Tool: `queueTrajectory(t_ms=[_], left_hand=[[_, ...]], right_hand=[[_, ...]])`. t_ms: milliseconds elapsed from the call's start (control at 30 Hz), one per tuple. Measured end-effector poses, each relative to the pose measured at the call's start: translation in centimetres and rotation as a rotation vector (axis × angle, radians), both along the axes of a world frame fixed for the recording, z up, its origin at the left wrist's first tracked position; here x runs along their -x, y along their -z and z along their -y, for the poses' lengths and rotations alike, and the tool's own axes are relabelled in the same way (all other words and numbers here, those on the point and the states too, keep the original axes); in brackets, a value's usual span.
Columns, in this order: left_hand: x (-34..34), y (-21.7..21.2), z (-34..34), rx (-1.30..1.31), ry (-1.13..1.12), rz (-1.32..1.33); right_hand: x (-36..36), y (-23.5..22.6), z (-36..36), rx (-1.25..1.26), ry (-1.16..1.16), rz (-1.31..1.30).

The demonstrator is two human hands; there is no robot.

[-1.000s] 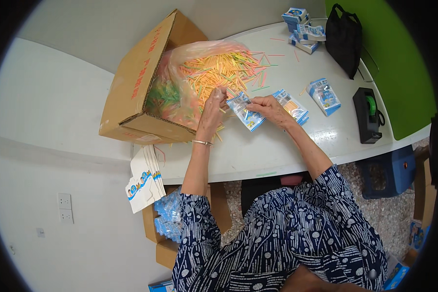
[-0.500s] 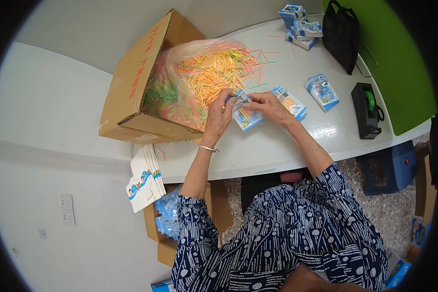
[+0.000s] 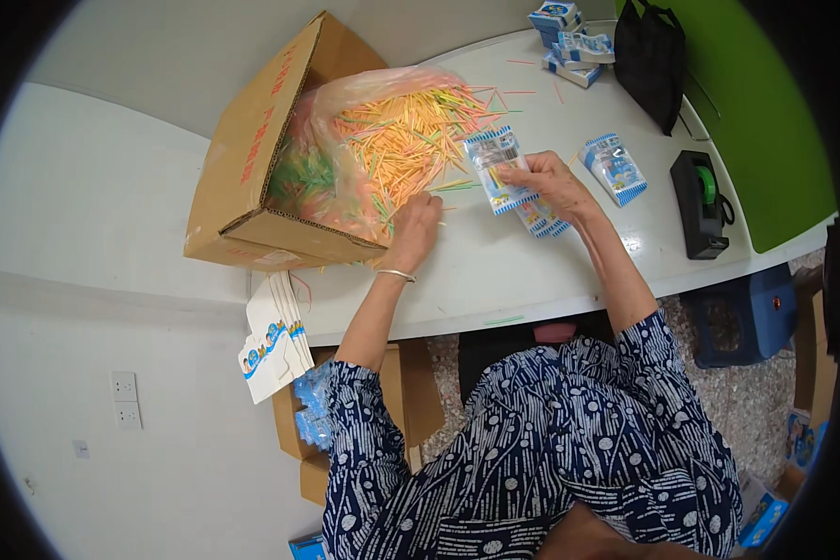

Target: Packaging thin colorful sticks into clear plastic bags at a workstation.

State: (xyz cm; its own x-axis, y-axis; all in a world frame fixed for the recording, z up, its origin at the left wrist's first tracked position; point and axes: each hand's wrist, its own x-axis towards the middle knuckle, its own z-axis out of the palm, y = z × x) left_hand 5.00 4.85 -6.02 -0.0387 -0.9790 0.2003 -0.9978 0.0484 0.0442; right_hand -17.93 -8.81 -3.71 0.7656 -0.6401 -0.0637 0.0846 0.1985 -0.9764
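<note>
My right hand [image 3: 558,187] pinches a small clear-and-blue plastic packet [image 3: 497,170] by its right side, holding it upright above the table. Part of another packet [image 3: 541,219] lies flat beneath it. At the near edge of a loose pile of thin coloured sticks [image 3: 411,140], my left hand [image 3: 415,227] is closed with its fingers curled down. A light stick end shows beside its fingers, but what they grip is mostly hidden. The pile, mostly orange with some pink, yellow and green, spills from a clear plastic bag [image 3: 392,84] in a tipped cardboard box [image 3: 252,149].
To the right are another packet [image 3: 614,168], a black tape dispenser [image 3: 700,205] and a black bag [image 3: 651,65]. Small blue-and-white boxes [image 3: 569,42] are stacked at the back. Flat white cartons [image 3: 275,341] hang over the table's left front edge. A blue stool [image 3: 742,317] stands at right.
My hands have parted. The left has let go of the packet and moved down to the pile's near edge. The right has lifted the packet slightly up and to the right.
</note>
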Motion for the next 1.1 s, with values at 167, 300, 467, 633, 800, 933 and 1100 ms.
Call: queueTrajectory(t_ms=[167, 300, 467, 633, 800, 933, 1100], left_hand=[[2.4, 0.5, 0.9, 0.12, 0.116, 0.334], [3.0, 0.0, 1.4, 0.076, 0.143, 0.371], [1.5, -0.9, 2.8, 0.053, 0.133, 0.196], [1.1, 0.4, 4.8, 0.12, 0.12, 0.259], [1.6, 1.0, 6.5, 0.01, 0.074, 0.369], [-0.5, 1.0, 6.5, 0.047, 0.019, 0.231], [-1.4, -0.9, 5.0, 0.121, -0.076, -0.006]], right_hand=[[1.0, 0.7, 0.2, -0.034, 0.038, 0.018], [1.5, 0.6, 0.2, -0.087, 0.079, 0.044], [2.3, 0.6, 0.0, -0.112, 0.078, 0.061], [2.6, 0.7, -0.5, -0.064, 0.051, 0.043], [2.5, 1.9, -0.5, -0.039, 0.003, 0.01], [2.4, 1.9, -0.6, -0.018, -0.021, 0.015], [2.0, 2.2, -0.7, -0.014, -0.04, -0.002]])
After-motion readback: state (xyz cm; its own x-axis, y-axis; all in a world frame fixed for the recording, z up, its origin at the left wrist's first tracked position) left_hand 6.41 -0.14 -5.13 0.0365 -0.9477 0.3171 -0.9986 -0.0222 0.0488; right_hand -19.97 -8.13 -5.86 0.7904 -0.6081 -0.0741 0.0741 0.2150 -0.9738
